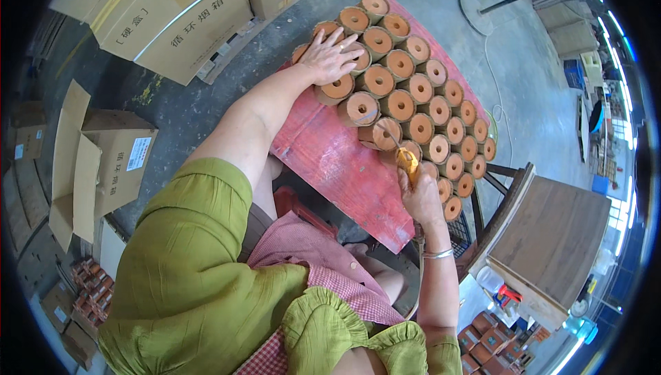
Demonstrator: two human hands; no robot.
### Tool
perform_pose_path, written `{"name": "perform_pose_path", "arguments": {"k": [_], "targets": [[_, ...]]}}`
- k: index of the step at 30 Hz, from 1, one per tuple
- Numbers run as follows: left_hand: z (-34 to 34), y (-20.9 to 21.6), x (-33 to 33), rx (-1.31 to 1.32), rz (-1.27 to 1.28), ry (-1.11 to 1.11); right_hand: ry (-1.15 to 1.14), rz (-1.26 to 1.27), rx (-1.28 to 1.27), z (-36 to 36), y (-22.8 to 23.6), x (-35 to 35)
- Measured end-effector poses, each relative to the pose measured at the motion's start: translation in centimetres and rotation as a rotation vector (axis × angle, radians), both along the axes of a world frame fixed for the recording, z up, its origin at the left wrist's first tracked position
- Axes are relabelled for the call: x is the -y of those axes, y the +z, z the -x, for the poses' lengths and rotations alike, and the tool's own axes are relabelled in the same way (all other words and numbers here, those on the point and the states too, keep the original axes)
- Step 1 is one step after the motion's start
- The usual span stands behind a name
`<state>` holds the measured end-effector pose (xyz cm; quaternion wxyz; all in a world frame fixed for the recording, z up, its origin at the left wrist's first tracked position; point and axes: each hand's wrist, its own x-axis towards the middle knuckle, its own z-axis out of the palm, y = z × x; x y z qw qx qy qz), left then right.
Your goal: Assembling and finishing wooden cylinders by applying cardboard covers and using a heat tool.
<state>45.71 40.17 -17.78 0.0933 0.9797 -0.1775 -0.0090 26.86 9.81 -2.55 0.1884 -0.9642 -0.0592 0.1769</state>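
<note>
Many short cardboard tubes (401,105) stand upright in close rows on a red board (330,161). Their orange, clay-like tops each have a hole in the middle. My left hand (332,57) rests palm down across tubes at the far left of the group, fingers spread, covering parts of some tops. In my right hand (422,199) is a yellow air blow gun (407,161) with a long thin nozzle, gripped by its body. The nozzle points away to the left over a tube (382,132) in the near row. A hose seems to run down beside my right wrist.
Large cardboard boxes (172,17) stand at the far left, with an open carton (103,161) nearer. A wooden-topped table (551,237) is close on the right. Bundles of reddish-brown pieces (492,340) lie low right. Beyond the board, a round-based stand (476,15) sits on the floor.
</note>
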Motion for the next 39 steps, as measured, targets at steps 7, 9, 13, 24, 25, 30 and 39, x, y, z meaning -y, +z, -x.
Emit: {"name": "perform_pose_path", "arguments": {"k": [7, 9, 13, 24, 25, 30, 39], "targets": [[2.0, -0.2, 1.2, 0.193, 0.112, 0.099, -0.117, -0.217, -0.204, 9.4, -3.3, -0.1], [5.0, -0.1, 1.8, 0.439, 0.356, 0.156, -0.192, -0.246, -0.222, 11.8, -5.1, 0.2], [11.1, 0.9, 3.3, 0.305, 0.458, 0.142, -0.271, -0.286, -0.11, 13.8, -6.1, 0.6], [11.8, 1.0, 6.2, 0.056, 0.186, 0.057, -0.073, 0.072, 0.071, -1.4, -4.7, -3.8], [11.8, 0.6, 6.1, 0.083, 0.176, 0.039, -0.063, 0.099, 0.041, -2.2, -4.9, -4.1], [12.6, 0.0, 5.5, 0.166, 0.136, 0.018, -0.012, 0.225, -0.053, -4.1, -4.0, -5.7], [12.7, 0.3, 5.9, 0.113, 0.135, 0.014, 0.047, 0.306, -0.091, -4.2, -3.7, -5.7]]}}
